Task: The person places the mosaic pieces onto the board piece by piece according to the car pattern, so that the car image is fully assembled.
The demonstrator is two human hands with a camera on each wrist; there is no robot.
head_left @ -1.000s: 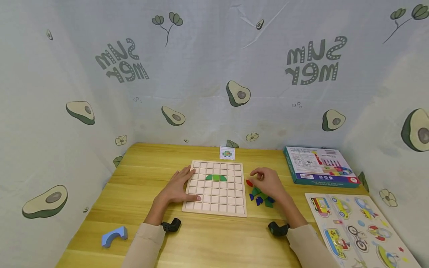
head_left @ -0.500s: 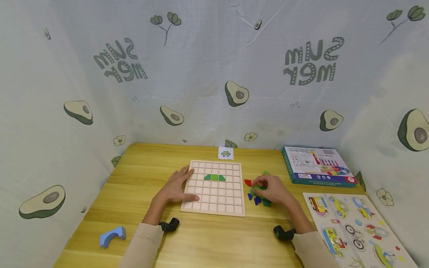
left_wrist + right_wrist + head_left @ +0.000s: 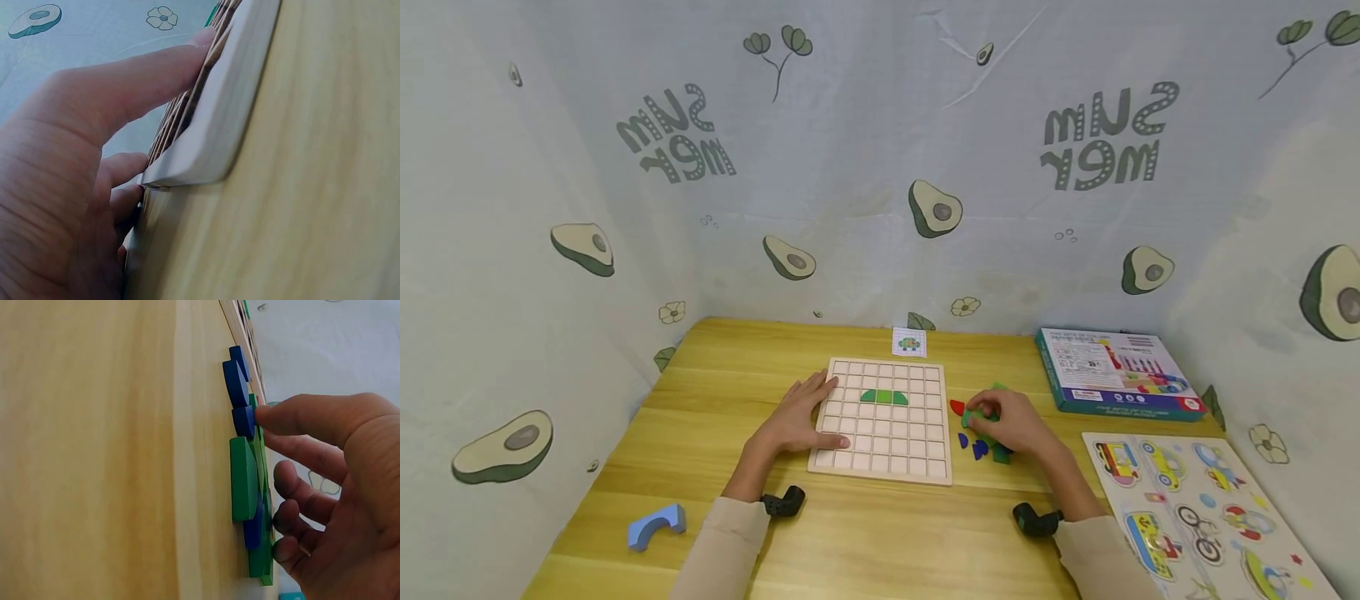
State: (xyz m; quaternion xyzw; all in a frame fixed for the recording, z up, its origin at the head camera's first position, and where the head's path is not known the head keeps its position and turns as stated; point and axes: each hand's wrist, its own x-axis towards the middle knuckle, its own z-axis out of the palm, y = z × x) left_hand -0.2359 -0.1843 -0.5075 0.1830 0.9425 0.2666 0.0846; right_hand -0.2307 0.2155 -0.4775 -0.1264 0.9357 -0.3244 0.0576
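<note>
My left hand (image 3: 797, 419) rests at the left side of a wooden grid board (image 3: 880, 462), fingers spread. Its thumb (image 3: 144, 78) lies on the board's rim in the left wrist view. Two green quarter-round pieces (image 3: 868, 396) flank a light green square (image 3: 883, 397) in the board's upper middle. Right of the board, my right hand (image 3: 1011, 421) pinches a green piece (image 3: 967, 419) between thumb and forefinger, low over a loose pile. Blue pieces (image 3: 235, 383) and a green piece (image 3: 242, 478) lie below that hand. A red piece (image 3: 957, 407) sits beside the fingertips.
A small pattern card (image 3: 909, 342) lies behind the board. At the right are a boxed set (image 3: 1120, 375) and a picture puzzle board (image 3: 1210, 500). A blue arch block (image 3: 657, 526) lies at the front left. A printed cloth (image 3: 865, 167) hangs behind the table.
My right hand has come down from near the red piece onto the pile and now pinches a green piece. My left hand has stayed on the board.
</note>
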